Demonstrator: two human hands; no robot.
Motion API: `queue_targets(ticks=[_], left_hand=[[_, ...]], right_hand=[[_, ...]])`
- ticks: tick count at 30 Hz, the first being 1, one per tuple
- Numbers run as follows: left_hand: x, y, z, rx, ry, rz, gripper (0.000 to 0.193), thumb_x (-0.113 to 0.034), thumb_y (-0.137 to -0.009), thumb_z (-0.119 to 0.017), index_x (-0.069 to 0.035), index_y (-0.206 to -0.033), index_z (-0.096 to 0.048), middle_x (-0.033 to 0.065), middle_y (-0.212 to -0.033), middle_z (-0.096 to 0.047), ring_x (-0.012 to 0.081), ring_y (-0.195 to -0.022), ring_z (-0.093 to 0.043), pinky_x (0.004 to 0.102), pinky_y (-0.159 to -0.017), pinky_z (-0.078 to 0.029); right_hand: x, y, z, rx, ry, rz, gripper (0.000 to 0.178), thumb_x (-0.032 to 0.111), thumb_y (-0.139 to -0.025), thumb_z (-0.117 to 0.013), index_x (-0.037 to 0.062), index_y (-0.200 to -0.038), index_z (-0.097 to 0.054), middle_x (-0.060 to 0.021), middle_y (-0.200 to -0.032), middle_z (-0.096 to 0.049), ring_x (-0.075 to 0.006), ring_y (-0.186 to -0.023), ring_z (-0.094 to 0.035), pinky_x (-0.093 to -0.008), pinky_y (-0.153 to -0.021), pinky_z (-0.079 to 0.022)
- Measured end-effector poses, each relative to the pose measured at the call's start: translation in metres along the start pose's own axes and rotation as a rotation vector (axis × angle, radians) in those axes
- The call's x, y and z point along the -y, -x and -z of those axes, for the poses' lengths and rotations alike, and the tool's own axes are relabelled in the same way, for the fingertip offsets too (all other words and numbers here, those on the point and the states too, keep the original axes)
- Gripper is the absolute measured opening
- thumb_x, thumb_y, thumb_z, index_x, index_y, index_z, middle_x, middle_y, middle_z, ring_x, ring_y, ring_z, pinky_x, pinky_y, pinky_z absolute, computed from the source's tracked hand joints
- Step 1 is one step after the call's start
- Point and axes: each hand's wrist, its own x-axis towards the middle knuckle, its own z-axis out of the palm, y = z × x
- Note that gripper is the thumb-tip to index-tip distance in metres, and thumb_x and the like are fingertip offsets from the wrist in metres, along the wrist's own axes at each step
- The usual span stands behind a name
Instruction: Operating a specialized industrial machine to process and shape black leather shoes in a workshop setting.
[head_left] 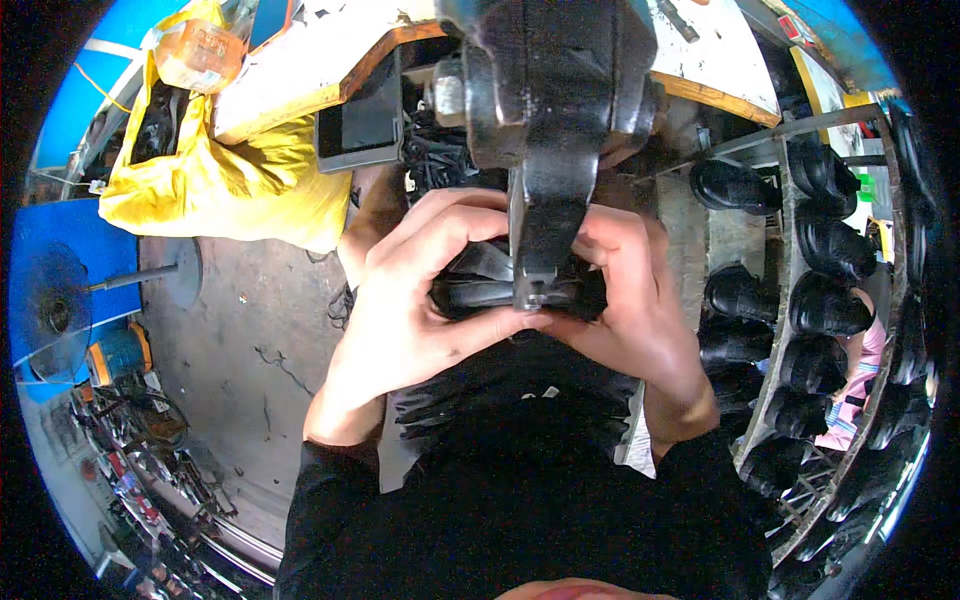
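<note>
Black workpiece (470, 292), glossy and partly hidden by fingers, sits at the centre of the frame, right under the narrow lower end of a dark metal machine arm (560, 190) that comes down from the top edge; whether the arm's tip presses on it, I cannot tell. The left hand (395, 310) is clamped on its left side, fingers curled over the far edge and thumb along the near one. The right hand (645, 310) grips its right side in the same way, and the two thumbs come close together just below the tip. Both forearms rise from black sleeves (335, 490) at the lower edge. In the upper left, a yellow bag (270, 190) hangs by a white tabletop (300, 75) with a wooden edge, beside a dark grey tray (360, 160). A fan (60, 312) stands at the far left. On the right, a metal rack (840, 122) bears rows of black shoes (832, 303), with pink clothing (862, 385) visible behind it.
</note>
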Motion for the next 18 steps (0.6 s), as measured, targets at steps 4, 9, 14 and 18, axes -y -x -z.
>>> queue_targets(ticks=[4,9,14,18], left_hand=[[0.002,0.001,-0.011,-0.059,0.126,0.049,0.051,-0.010,-0.064,-0.091,-0.001,-0.107,-0.066,0.0112,-0.109,-0.068,0.0248,-0.100,-0.066,0.0353,-0.090,-0.051],[0.003,0.008,-0.021,-0.076,0.252,0.167,0.054,-0.008,-0.064,-0.092,-0.002,-0.110,-0.065,0.0079,-0.106,-0.067,0.0184,-0.099,-0.064,0.0300,-0.090,-0.049],[0.019,0.017,-0.027,-0.150,0.454,0.152,0.060,-0.005,-0.066,-0.092,0.000,-0.117,-0.061,0.0050,-0.112,-0.065,0.0135,-0.103,-0.061,0.0284,-0.093,-0.048],[0.031,0.026,-0.035,-0.198,0.717,0.150,0.065,-0.002,-0.067,-0.091,0.000,-0.122,-0.056,0.0070,-0.117,-0.064,0.0132,-0.103,-0.063,0.0280,-0.091,-0.050]], right_hand=[[-0.008,0.010,0.003,0.001,-0.029,-0.016,0.072,0.012,-0.067,-0.089,0.0042,-0.127,-0.049,-0.0147,-0.121,-0.063,-0.0332,-0.108,-0.065,-0.0412,-0.093,-0.053],[-0.053,0.035,0.006,-0.029,-0.294,0.017,0.087,0.008,-0.062,-0.091,0.0058,-0.137,-0.046,-0.0138,-0.131,-0.058,-0.0314,-0.123,-0.056,-0.0443,-0.103,-0.044],[-0.143,0.096,-0.045,-0.113,-0.581,-0.365,0.114,0.004,-0.060,-0.088,0.0085,-0.156,-0.027,-0.0116,-0.158,-0.033,-0.0281,-0.145,-0.032,-0.0437,-0.120,-0.026],[-0.169,0.115,-0.051,-0.031,-0.748,-0.452,0.121,0.001,-0.058,-0.085,0.0092,-0.159,-0.018,-0.0107,-0.162,-0.026,-0.0282,-0.149,-0.028,-0.0428,-0.123,-0.020]])
